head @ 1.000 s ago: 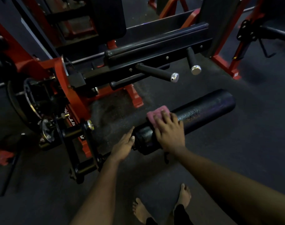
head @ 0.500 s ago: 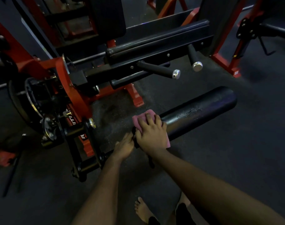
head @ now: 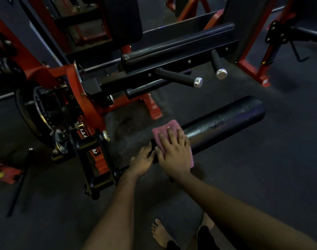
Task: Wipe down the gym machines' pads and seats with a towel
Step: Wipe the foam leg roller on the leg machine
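Right grip (head: 174, 150), fingers flat and holding nothing, presses towel (head: 165, 128) on near end of roller pad (head: 226, 120), whose long axis runs up-right from it; left grip (head: 141, 162) touches that end, curl unclear.

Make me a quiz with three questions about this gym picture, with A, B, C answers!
1. Where is the pink cloth towel?
A) on the floor
B) on the long black roller pad
C) on a red frame bar

2. How many black handles with shiny silver end caps stick out?
A) one
B) two
C) five

3. What is the right hand doing?
A) making an empty fist
B) hanging away from the pad
C) pressing the towel with flat fingers

Answers:
1 B, the towel drapes over the pad's near end.
2 B, two silver caps shine above the pad.
3 C, straight fingers lie on the towel.
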